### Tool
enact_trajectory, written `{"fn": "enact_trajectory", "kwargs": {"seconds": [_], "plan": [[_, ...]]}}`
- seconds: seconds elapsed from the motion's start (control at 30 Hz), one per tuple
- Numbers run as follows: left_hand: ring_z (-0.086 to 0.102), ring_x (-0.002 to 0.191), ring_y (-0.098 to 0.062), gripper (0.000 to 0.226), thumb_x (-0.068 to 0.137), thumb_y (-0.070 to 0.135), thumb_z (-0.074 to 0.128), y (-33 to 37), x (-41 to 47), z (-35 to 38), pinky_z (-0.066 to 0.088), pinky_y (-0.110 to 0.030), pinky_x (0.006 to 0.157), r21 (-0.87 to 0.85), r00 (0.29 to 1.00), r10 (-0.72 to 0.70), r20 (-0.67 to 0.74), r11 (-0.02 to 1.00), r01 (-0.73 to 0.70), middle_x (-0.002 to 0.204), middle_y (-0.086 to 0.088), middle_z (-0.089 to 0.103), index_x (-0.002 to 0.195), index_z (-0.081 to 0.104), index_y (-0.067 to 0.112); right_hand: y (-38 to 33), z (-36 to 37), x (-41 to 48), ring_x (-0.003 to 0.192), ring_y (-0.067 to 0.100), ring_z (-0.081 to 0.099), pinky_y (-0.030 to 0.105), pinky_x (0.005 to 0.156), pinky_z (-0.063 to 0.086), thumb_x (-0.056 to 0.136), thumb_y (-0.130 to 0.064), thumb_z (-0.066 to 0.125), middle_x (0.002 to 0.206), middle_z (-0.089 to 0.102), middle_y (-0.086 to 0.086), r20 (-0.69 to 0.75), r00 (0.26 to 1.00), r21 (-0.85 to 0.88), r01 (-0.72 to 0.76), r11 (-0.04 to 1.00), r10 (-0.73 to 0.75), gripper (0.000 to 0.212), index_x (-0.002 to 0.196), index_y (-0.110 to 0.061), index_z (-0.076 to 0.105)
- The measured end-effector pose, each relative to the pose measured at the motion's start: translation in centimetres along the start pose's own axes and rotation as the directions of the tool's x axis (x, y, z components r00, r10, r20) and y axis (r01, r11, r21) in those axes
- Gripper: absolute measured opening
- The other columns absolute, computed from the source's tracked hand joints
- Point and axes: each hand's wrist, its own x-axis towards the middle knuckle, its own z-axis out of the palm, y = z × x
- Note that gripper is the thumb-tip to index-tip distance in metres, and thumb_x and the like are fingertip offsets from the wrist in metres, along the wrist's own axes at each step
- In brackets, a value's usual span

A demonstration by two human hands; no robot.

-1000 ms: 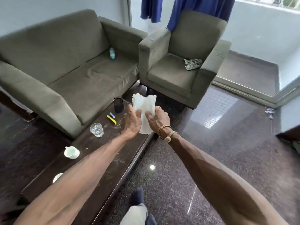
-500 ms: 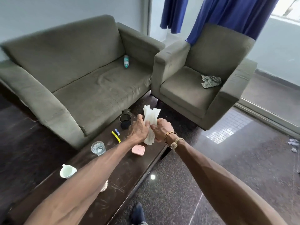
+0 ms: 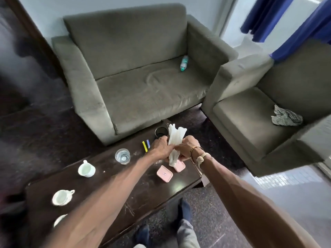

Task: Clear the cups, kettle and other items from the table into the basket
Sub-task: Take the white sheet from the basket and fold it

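Above the far end of the dark low table [image 3: 111, 197], my left hand [image 3: 161, 147] and my right hand [image 3: 186, 149] together grip a bunched white sheet of paper or tissue [image 3: 175, 136], squeezing it at its middle. Below the hands lie two pink lids or boxes [image 3: 164, 173] [image 3: 179, 165]. A black cup [image 3: 160, 131] stands behind the hands. A yellow pen [image 3: 144, 146] and a blue pen [image 3: 148, 143] lie left of them. A glass of water [image 3: 122, 156], a white cup [image 3: 86, 169] and a second white cup [image 3: 61, 197] stand along the table. No basket or kettle is in view.
A grey two-seat sofa [image 3: 136, 72] runs behind the table with a plastic bottle [image 3: 184, 63] on its seat. A grey armchair [image 3: 268, 108] at right holds a crumpled cloth [image 3: 286, 117]. Blue curtains [image 3: 286, 20] hang top right. My feet [image 3: 184, 212] stand on the dark floor.
The flat white sheet has been gathered into a narrow bunch between both hands. The view has swung left, so that both pink items and more cups show.
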Motion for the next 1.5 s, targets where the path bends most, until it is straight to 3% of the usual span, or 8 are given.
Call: {"fn": "enact_trajectory", "kwargs": {"seconds": [0.2, 0.37, 0.53, 0.73, 0.93, 1.13, 1.3, 1.5], "plan": [[0.064, 0.056, -0.01, 0.006, 0.088, 0.022, 0.057, -0.3, 3.0, 1.6, 0.042, -0.016, 0.04, -0.286, 0.971, -0.232, 0.059, 0.928, 0.239, 0.075, 0.002, 0.067, 0.084, 0.062, 0.019, 0.1, 0.3, 7.3, 0.073, 0.028, 0.075, 0.043, 0.072, 0.063, 0.08, -0.013, 0.065, 0.083, 0.076, 0.012, 0.155, 0.987, -0.134, 0.068, 0.989, -0.046, 0.015, 0.091, -0.004, 0.07], [0.069, 0.094, -0.032, 0.016, 0.089, 0.011, 0.058, -0.2, 5.2, 4.5, 0.06, -0.042, 0.081, -0.375, 0.926, -0.378, 0.014, 0.856, 0.356, 0.101, -0.017, 0.07, 0.099, 0.066, 0.002, 0.9, -0.5, 11.3, 0.08, 0.025, 0.073, 0.033, 0.074, 0.06, 0.083, -0.015, 0.059, 0.079, 0.071, 0.006, 0.23, 0.967, -0.299, 0.178, 0.938, -0.11, 0.01, 0.073, -0.014, 0.057], [0.07, 0.095, -0.032, 0.01, 0.089, 0.007, 0.064, 0.1, 6.8, 7.0, 0.061, -0.047, 0.078, -0.458, 0.895, -0.445, 0.043, 0.787, 0.414, 0.105, -0.015, 0.07, 0.099, 0.064, 0.005, 2.3, -0.9, 14.4, 0.068, 0.024, 0.068, 0.024, 0.057, 0.057, 0.089, -0.014, 0.065, 0.09, 0.066, 0.013, 0.352, 0.931, -0.289, 0.21, 0.934, -0.1, 0.027, 0.071, -0.02, 0.046], [0.065, 0.068, -0.023, 0.01, 0.083, 0.006, 0.07, -0.1, 9.1, 8.2, 0.063, -0.037, 0.063, -0.324, 0.867, -0.498, 0.008, 0.819, 0.474, 0.077, -0.005, 0.059, 0.086, 0.061, 0.007, 2.9, 0.5, 16.6, 0.097, 0.03, 0.071, 0.035, 0.084, 0.058, 0.083, -0.008, 0.062, 0.103, 0.073, 0.012, 0.268, 0.953, -0.463, 0.256, 0.848, -0.141, 0.011, 0.094, -0.008, 0.064], [0.073, 0.076, -0.026, 0.008, 0.08, 0.012, 0.071, -0.9, 12.7, 8.3, 0.062, -0.039, 0.069, -0.264, 0.881, -0.466, -0.078, 0.862, 0.432, 0.088, -0.011, 0.074, 0.087, 0.071, 0.008, 1.8, 1.2, 20.4, 0.099, 0.031, 0.07, 0.039, 0.088, 0.058, 0.084, -0.007, 0.061, 0.104, 0.073, 0.014, 0.208, 0.967, -0.457, 0.226, 0.86, -0.143, 0.005, 0.079, -0.009, 0.062], [0.073, 0.071, -0.02, 0.018, 0.082, 0.017, 0.074, -2.9, 18.1, 6.9, 0.062, -0.033, 0.064, -0.392, 0.879, -0.466, -0.099, 0.83, 0.396, 0.091, -0.004, 0.074, 0.097, 0.069, 0.011, -0.3, 3.2, 24.8, 0.092, 0.034, 0.065, 0.029, 0.072, 0.046, 0.085, -0.009, 0.057, 0.103, 0.07, 0.015, 0.086, 0.966, -0.393, 0.257, 0.883, -0.243, 0.009, 0.083, -0.012, 0.066], [0.068, 0.079, -0.03, 0.018, 0.078, 0.017, 0.074, -4.8, 21.6, 5.7, 0.056, -0.033, 0.064, -0.346, 0.841, -0.464, -0.279, 0.865, 0.363, 0.085, -0.013, 0.073, 0.088, 0.069, 0.004, -1.3, 5.0, 27.7, 0.081, 0.034, 0.058, 0.03, 0.068, 0.038, 0.085, -0.018, 0.059, 0.084, 0.063, 0.011, 0.006, 0.944, -0.284, 0.318, 0.904, -0.33, 0.016, 0.071, -0.016, 0.052], [0.064, 0.072, -0.03, 0.021, 0.078, 0.013, 0.07, -7.1, 24.5, 6.3, 0.039, -0.026, 0.055, -0.334, 0.827, -0.432, -0.36, 0.887, 0.318, 0.072, -0.003, 0.065, 0.069, 0.054, 0.022, -1.7, 7.3, 30.7, 0.088, 0.037, 0.062, 0.032, 0.07, 0.041, 0.089, -0.023, 0.058, 0.094, 0.07, 0.015, -0.039, 0.931, -0.25, 0.344, 0.905, -0.364, 0.016, 0.076, -0.017, 0.052]]}}
